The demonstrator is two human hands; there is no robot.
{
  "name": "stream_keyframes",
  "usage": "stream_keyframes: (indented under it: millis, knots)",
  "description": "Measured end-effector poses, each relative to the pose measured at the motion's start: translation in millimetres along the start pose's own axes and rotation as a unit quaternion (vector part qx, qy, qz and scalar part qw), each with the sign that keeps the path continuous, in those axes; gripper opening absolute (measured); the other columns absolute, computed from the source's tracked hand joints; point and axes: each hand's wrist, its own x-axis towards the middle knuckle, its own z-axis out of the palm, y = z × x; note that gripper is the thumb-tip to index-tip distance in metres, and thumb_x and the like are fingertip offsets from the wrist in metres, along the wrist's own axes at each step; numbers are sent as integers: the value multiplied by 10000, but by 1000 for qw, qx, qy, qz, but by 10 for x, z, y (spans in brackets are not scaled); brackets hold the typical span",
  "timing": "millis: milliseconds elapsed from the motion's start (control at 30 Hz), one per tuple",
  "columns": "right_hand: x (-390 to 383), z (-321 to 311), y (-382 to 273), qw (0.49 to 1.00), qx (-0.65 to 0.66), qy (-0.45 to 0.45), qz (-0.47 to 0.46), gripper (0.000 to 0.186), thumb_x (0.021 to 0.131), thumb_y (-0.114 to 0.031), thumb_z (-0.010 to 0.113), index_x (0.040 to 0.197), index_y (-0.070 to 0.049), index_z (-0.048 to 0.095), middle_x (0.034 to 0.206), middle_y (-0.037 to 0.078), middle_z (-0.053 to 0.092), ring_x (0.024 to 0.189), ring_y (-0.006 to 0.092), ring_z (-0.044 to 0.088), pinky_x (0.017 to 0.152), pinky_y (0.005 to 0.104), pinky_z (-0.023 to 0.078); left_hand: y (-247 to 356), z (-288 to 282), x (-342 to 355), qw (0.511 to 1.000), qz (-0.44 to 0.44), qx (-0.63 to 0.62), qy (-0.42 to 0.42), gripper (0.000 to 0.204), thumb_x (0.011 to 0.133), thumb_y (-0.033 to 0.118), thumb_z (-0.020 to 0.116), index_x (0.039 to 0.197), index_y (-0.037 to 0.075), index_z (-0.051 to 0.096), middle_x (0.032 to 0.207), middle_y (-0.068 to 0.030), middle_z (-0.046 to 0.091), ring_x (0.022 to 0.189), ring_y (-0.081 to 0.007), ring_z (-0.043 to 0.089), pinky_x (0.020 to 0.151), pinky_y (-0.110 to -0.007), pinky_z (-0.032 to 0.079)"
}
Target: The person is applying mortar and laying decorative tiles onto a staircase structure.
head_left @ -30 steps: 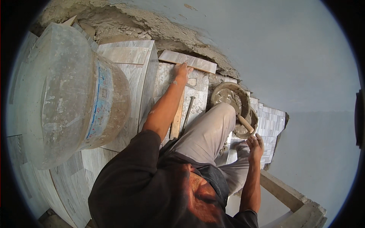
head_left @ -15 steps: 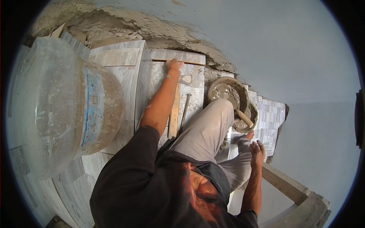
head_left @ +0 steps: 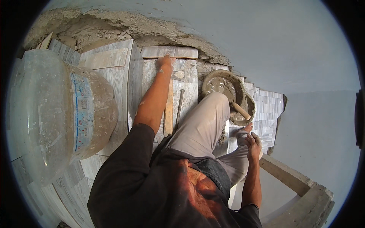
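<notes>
My left hand [head_left: 165, 62] is at the front edge of a narrow wood-look tile strip [head_left: 171, 52], its fingers closed on that edge; the fingertips are partly hidden. The strip lies against the broken wall base, at the back of a mortar-smeared step [head_left: 188, 85]. Below that hand, a wooden batten [head_left: 169, 114] and a metal rod with a flat head [head_left: 180, 108] lie side by side. My right hand [head_left: 253, 146] hovers by my lower leg, fingers loosely bent and apart, with nothing visible in it. Nearby, a wooden-handled tool [head_left: 241, 111] rests in a round tub of wet mortar [head_left: 207, 85].
A big clear plastic container [head_left: 45, 114] with a blue label stands at left on wood-look tiles. Behind the steps runs rough broken plaster [head_left: 102, 22] under a grey wall [head_left: 266, 45]. Tiled steps [head_left: 268, 110] descend at right, near a concrete beam [head_left: 285, 174].
The view has shifted slightly, moving the scene left. My left hand stays at the strip's edge. The fingers of my right hand have bent inward from a more raised, spread pose.
</notes>
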Motion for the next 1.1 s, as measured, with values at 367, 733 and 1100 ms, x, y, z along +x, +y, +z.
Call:
stream_keyframes:
  millis: [367, 733, 1100]
  knots:
    - [-14, 83, -19, 999, -37, -36, -3, 332, 894, -117, 508, 1157, 82, 473, 1008, 151, 588, 857, 196, 599, 746, 279, 508, 221, -204, 67, 936, 19, 345, -68, 351, 851, 253, 618, 863, -97, 602, 791, -188, 661, 604, -241, 654, 526, -303, 518]
    - [-25, 6, 122, 999, -18, -42, 9, 256, 896, -127, 526, 1097, 32, 509, 956, 78, 593, 801, 138, 585, 707, 269, 504, 67, -134, 136, 637, 507, 566, -127, 296, 773, 309, 655, 999, 117, 652, 1146, -80, 567, 1112, -278, 484, 949, -364, 384]
    - [74, 6, 204, 997, -62, -51, 13, 245, 897, -142, 529, 1084, 16, 524, 941, 69, 595, 786, 131, 579, 696, 265, 502, -13, -4, 100, 610, 513, 591, -129, 272, 786, 296, 636, 1025, 167, 653, 1156, -28, 552, 1110, -240, 491, 971, -391, 339]
